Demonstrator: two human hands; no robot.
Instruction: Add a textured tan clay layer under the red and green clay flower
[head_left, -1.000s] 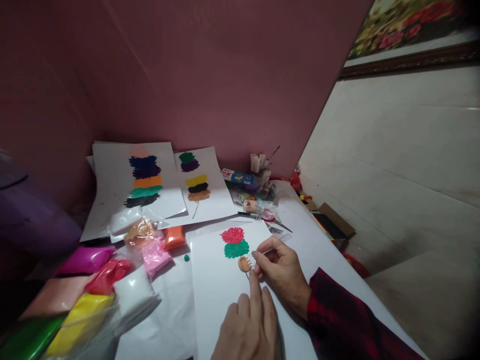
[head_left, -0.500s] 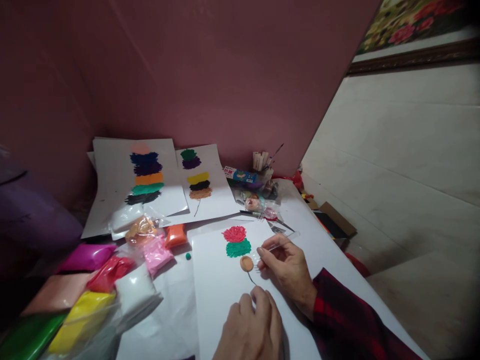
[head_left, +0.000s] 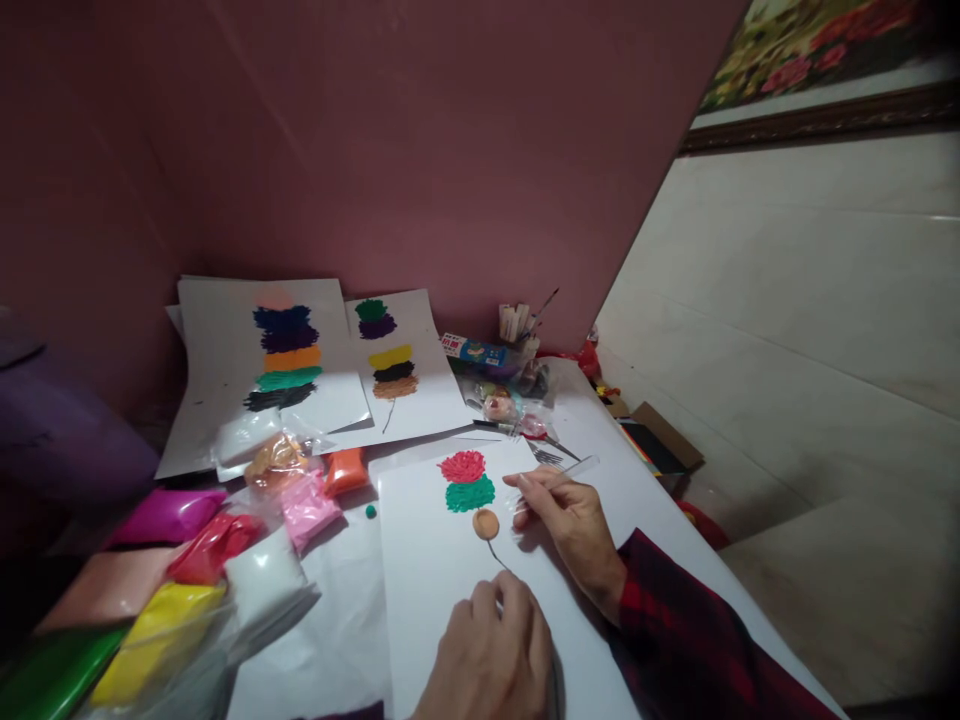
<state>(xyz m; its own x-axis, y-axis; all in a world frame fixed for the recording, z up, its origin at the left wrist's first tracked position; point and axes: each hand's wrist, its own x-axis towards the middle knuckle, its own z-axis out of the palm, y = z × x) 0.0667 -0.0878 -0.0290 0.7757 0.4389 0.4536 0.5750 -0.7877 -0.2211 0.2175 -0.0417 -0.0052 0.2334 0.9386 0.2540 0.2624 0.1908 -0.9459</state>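
Observation:
Between the thumb and fingers of my right hand (head_left: 566, 520) is a clear plastic fork (head_left: 574, 470), its see-through tines low over the paper beside a flat tan clay disc (head_left: 486, 524). My left hand (head_left: 491, 650) rests on the white sheet (head_left: 420, 600) with bent fingers slightly apart, below a thin drawn line (head_left: 497, 553) that runs down from the disc. Above the disc, a band of textured green clay (head_left: 470, 493) lies on the sheet, touching a red clay patch (head_left: 461, 466) above it.
Several bagged clay packs, including a yellow one (head_left: 157, 640) and a white one (head_left: 264, 578), lie at left. A small green clay ball (head_left: 370, 511) is beside the sheet. Finished clay sheets (head_left: 337, 350) lean at the back; dark forks (head_left: 546, 455) and bagged supplies (head_left: 510, 400) lie beyond my right hand.
The view has shifted slightly. My right hand has tilted a little, with the fork still in its grip. My left hand stays on the sheet.

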